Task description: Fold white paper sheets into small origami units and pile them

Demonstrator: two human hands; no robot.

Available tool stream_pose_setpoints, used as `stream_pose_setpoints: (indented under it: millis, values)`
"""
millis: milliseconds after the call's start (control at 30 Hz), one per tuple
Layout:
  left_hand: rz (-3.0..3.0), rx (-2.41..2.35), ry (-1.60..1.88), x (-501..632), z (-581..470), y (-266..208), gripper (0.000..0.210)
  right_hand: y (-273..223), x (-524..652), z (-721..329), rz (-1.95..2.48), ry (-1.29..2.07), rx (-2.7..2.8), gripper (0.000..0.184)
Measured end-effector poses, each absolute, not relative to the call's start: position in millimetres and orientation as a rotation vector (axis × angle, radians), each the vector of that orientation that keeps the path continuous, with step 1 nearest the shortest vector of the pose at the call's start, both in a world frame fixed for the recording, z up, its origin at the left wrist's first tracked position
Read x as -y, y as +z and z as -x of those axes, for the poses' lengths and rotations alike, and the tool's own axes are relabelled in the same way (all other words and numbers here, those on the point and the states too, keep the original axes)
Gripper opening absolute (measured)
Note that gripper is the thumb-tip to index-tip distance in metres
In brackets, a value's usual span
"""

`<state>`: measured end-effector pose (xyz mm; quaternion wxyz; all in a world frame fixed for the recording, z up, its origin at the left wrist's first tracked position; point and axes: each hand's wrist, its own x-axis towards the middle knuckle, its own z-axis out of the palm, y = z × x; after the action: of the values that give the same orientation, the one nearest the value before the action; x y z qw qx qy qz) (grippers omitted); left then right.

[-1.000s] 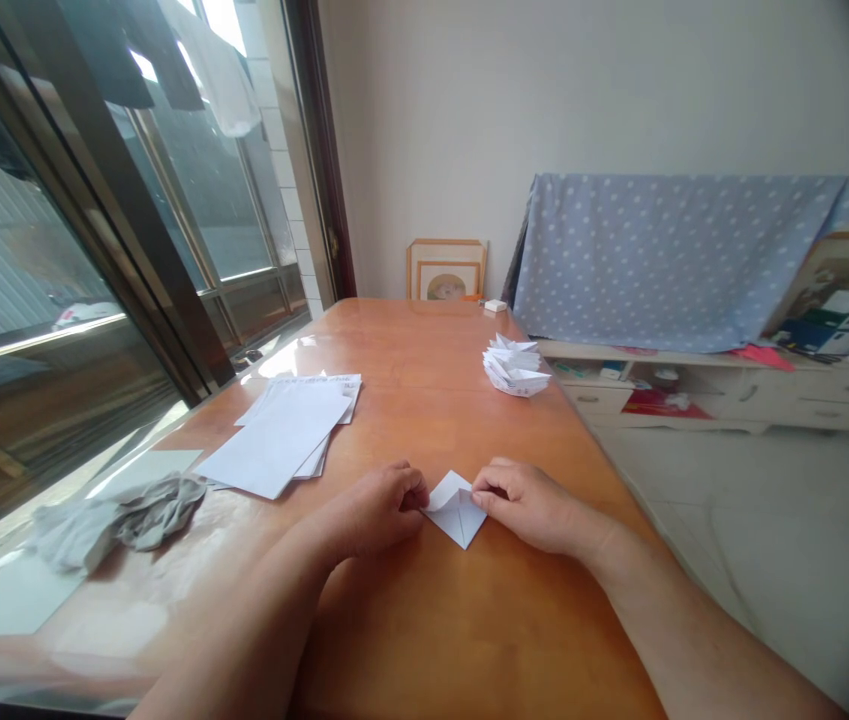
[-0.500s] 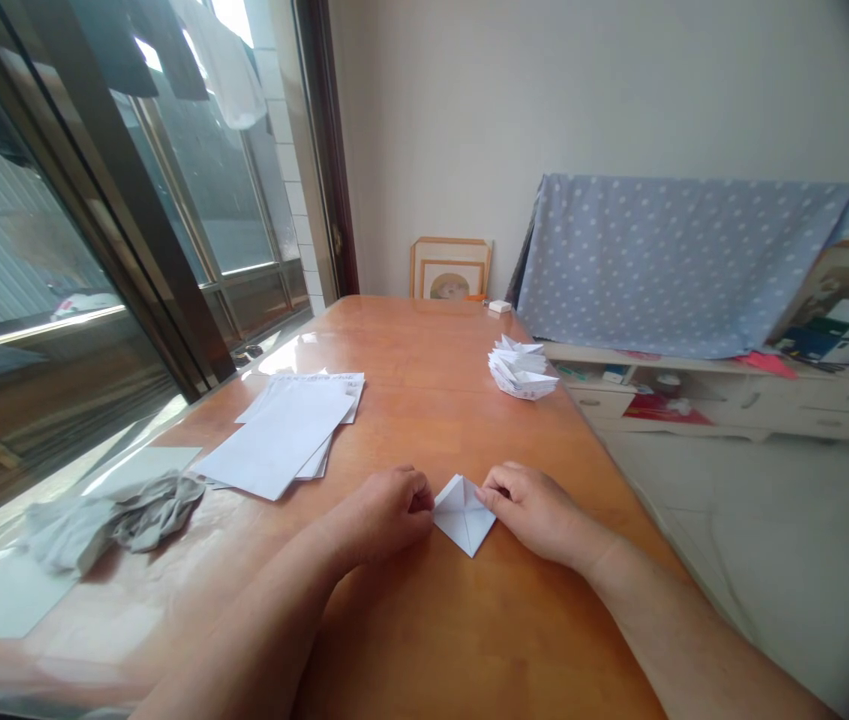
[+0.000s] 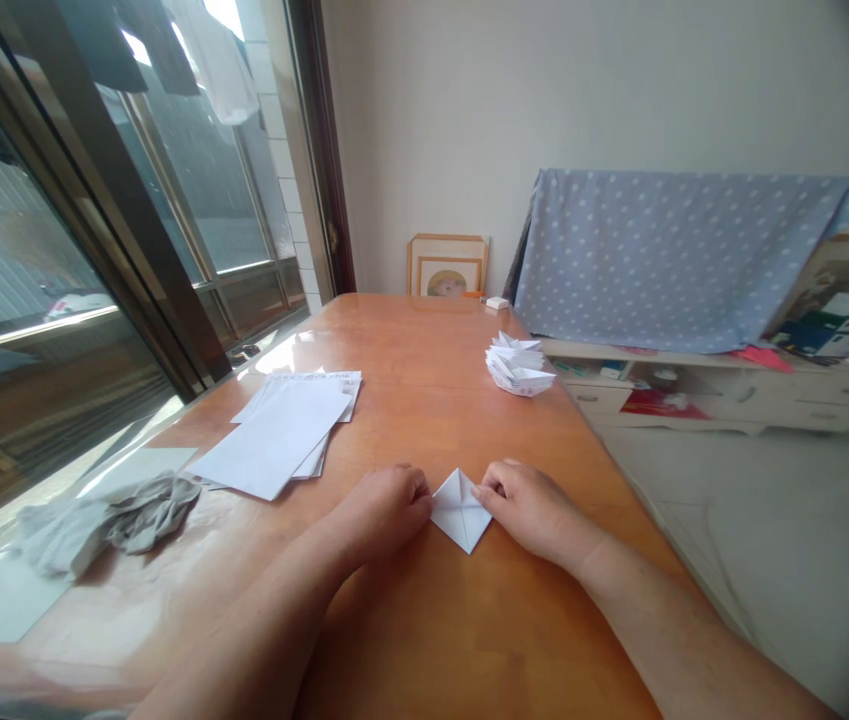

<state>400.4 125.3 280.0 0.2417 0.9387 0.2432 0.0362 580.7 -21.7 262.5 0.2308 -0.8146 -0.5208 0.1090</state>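
Observation:
A small white folded paper, shaped like a diamond with crossing creases, lies at the near middle of the wooden table. My left hand is closed at its left corner, with the fingertips curled and partly hidden. On the right corner, my right hand pinches the paper between thumb and curled fingers. Farther off, near the table's right edge, sits a cluster of folded paper boats. A stack of white paper sheets lies to the left of my hands.
Grey crumpled cloth lies at the table's left side by the window. A small white box sits at the far end. Beyond the right edge stand a low white cabinet and a dotted blue cloth draped over something.
The paper's top corner, split into two points before, now shows as a single point. Both hands keep their hold at the side corners. The view has shifted slightly.

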Motion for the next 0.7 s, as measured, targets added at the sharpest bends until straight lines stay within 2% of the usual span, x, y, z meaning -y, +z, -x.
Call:
stream_pose_setpoints:
  millis: [500, 700]
  values:
    - [-2.716, -0.85, 0.014, -110, -415, 294, 0.011, 265, 21, -578, 2.323, 0.265, 1.414, 0.023]
    - [-2.734, -0.875, -0.021, -108, -417, 297, 0.013, 263, 23, -576, 2.321, 0.225, 1.412, 0.016]
